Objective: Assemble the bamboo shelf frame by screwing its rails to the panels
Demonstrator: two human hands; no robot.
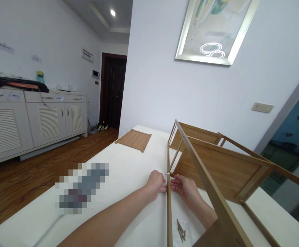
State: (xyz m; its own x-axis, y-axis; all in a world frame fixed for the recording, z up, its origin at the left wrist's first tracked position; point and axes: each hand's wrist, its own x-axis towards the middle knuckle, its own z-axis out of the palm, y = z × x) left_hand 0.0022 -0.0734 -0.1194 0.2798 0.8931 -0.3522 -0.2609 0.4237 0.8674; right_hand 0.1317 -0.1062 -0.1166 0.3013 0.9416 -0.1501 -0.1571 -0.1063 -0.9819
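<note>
A wooden rack frame with panels lies on its side on the white table. My left hand is closed on a thin silver rod that looks like a hex key; its tip meets the outer side of the frame's upright leg. Opposite it, my right hand reaches inside the frame. Its thumb and fingers pinch the end of a narrow wooden crossbar where it meets the leg. The fingers partly hide this joint.
Several long bolts lie on a clear plastic bag near the right forearm. A loose wooden panel rests at the table's far end. A blurred-out object with a cord lies at left. The long slanting rail passes above my right arm.
</note>
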